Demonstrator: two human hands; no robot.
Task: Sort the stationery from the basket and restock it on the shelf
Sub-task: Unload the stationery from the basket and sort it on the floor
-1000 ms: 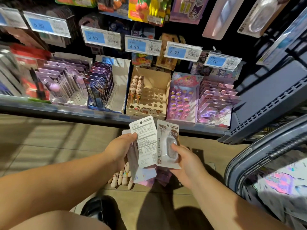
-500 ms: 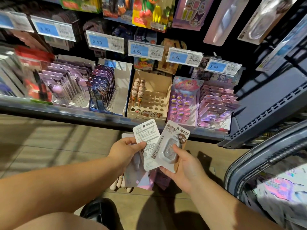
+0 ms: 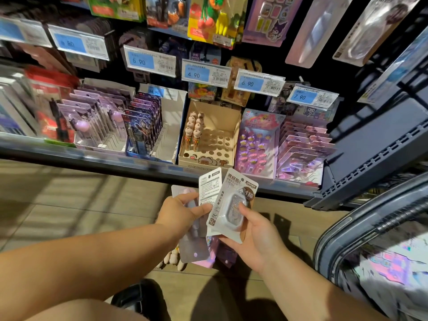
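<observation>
Step in hand: we judge this to be sorting, with packs held fanned in front of the shelf and none placed yet.

Left hand (image 3: 180, 213): curled round a small stack. The thumb presses a white card showing its printed back (image 3: 209, 186), and behind it is a translucent lilac blister pack (image 3: 193, 242). More pinkish packs hang below, too blurred to identify.

Right hand (image 3: 259, 235): pinches a white-and-brown blister card with a clear oval capsule (image 3: 231, 188), thumb on the capsule's edge and fingers behind the card.

Where the card is: between the two hands, overlapping the left hand's white card and touching it. It sits just below the dark front rail of the shelf (image 3: 104, 162).

Long axis: roughly upright, hang-hole end toward the shelf, leaning a little right.

Direction to target: the shelf lies ahead of and above both hands. The tan cardboard pen box with round holes (image 3: 222, 117) is straight ahead, but it holds pens, not cards of this kind.

Candidate slot: similar clear-capsule cards hang at upper right. We take this as likely, not confirmed.

Nearer hand: the right hand, which already holds the card.

Basket: the grey rim (image 3: 361, 218) is at lower right, near the right forearm.
</observation>
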